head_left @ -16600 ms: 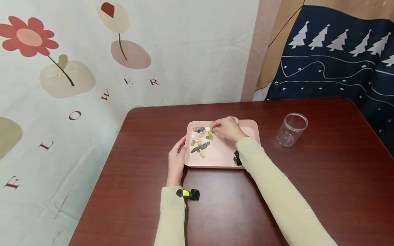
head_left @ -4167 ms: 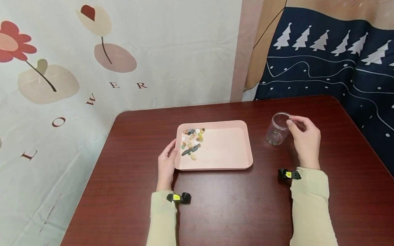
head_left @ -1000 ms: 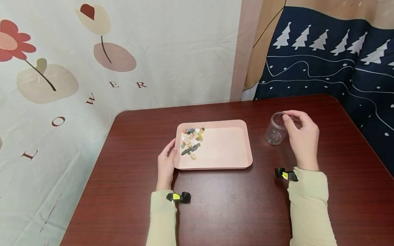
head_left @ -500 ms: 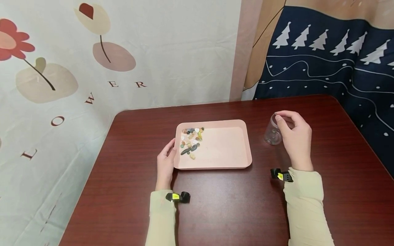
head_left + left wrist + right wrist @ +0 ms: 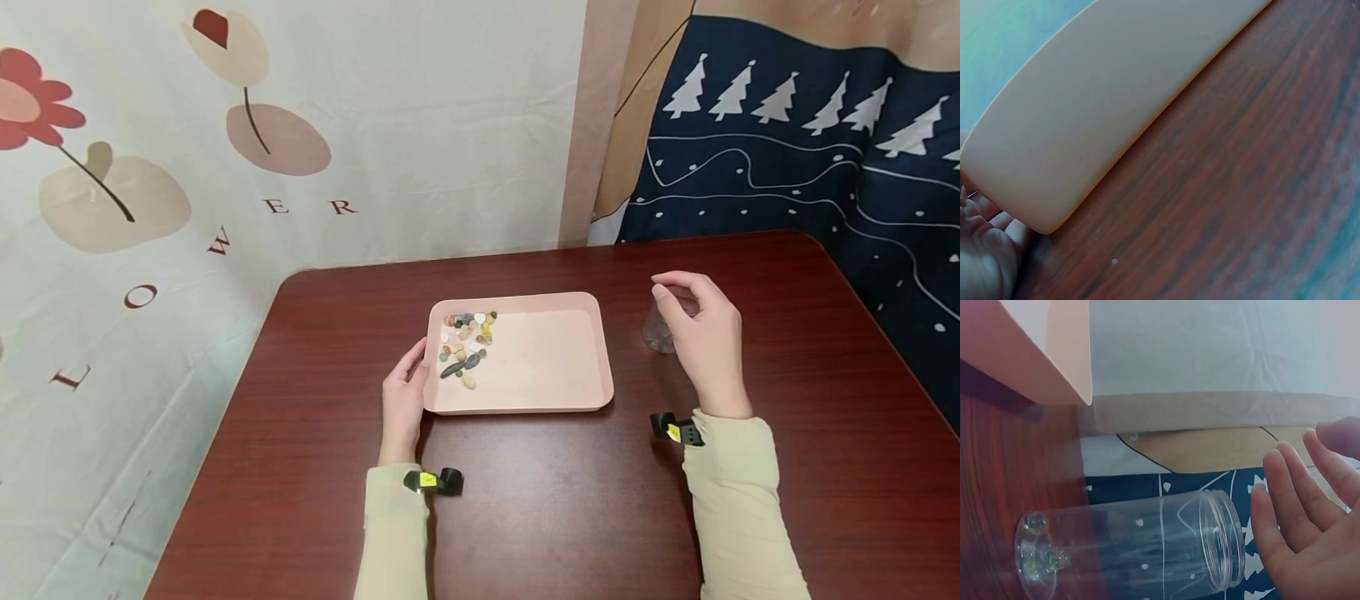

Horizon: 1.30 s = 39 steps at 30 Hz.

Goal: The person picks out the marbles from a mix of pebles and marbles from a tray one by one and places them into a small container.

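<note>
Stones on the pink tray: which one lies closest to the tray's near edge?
The pale yellowish stone: it sits nearer that edge than the slender dark stone, with all others farther back.

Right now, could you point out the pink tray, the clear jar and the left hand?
Pink tray (image 5: 536, 358): head view, its bare floor.
Clear jar (image 5: 1138, 545): right wrist view, its side wall.
Left hand (image 5: 402, 406): head view, middle of the hand.

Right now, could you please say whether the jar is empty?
The jar isn't empty: the right wrist view shows marbles at its bottom.
</note>
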Tool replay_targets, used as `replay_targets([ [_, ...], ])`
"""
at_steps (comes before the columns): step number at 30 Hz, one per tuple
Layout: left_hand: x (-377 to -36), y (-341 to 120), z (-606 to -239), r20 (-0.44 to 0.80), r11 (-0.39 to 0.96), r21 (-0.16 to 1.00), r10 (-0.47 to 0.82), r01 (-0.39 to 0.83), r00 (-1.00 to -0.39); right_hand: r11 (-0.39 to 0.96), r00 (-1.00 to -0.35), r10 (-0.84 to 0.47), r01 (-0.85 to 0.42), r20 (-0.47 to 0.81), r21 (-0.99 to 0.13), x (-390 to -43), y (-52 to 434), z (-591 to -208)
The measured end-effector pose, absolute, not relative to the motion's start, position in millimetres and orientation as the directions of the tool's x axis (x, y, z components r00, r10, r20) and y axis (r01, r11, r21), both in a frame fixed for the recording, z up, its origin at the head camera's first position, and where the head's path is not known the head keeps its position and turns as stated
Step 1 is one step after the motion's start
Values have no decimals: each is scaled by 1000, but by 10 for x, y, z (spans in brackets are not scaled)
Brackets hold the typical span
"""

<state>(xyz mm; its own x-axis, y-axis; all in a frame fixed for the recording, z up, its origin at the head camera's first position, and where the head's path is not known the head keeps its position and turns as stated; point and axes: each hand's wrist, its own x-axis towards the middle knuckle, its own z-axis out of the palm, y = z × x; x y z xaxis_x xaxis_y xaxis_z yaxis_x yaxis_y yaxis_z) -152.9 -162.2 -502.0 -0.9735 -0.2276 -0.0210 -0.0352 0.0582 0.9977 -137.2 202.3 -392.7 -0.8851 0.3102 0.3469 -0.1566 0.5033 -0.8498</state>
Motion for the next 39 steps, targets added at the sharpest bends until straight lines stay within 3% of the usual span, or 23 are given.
replay_targets([
  [28,-1540,-1614,-5037,-13,32,999,-246,-22,-969,526,-903,149,-273,404,-805,-1450,1676,-3895],
  [39,-1539,-1621,-5034,-9,43,999,-245,-20,-969,628,-924,-103,-348,369,-696,-1570,1494,-3835],
])
